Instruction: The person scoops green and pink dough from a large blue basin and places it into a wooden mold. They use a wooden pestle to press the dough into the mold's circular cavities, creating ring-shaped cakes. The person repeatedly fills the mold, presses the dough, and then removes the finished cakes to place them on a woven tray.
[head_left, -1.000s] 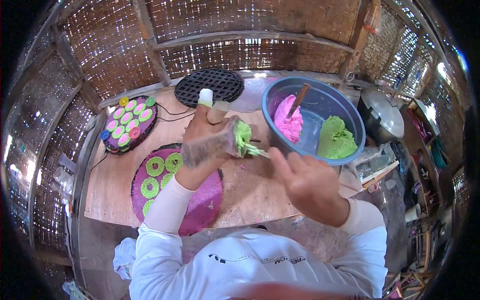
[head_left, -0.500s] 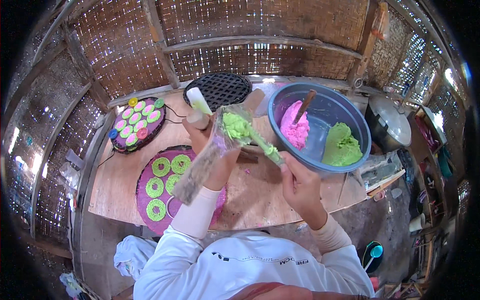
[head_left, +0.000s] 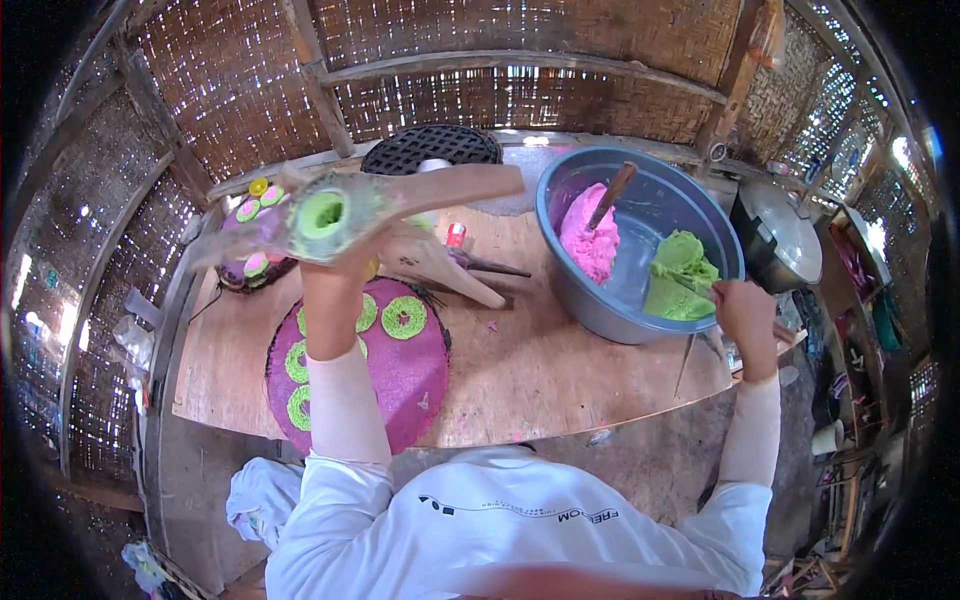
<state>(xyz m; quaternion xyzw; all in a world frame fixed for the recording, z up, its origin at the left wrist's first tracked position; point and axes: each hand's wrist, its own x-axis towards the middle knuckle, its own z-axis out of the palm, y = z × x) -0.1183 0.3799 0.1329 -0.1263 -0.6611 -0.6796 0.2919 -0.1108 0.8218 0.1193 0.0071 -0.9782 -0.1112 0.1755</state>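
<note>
My left hand [head_left: 340,275] grips a wooden dough press [head_left: 455,190] above the table's left side, partly smeared by motion. Its round opening faces up, lined with green dough [head_left: 322,213] around a hollow. On the right, my right hand [head_left: 745,315] closes around the handle end of a thin spatula, most of it hidden, its tip at the green dough [head_left: 680,298] in a blue-grey tub [head_left: 640,327]. Pink dough [head_left: 585,240] with a wooden stick [head_left: 612,195] standing in it fills the tub's left part. Below my left hand lies a round purple mat [head_left: 405,380] bearing several green noodle-like rings [head_left: 403,317].
A pale wooden piece [head_left: 450,268] and a dark pointed tool [head_left: 500,268] lie mid-table. Behind are a black lattice tray [head_left: 430,148] and, at left, another mat with pink-and-green rings [head_left: 248,210]. A lidded metal pot [head_left: 785,235] stands right of the tub.
The press has swung left and turned, its opening now facing up. My right hand has moved from the press to the tub, bringing the spatula to the green dough.
</note>
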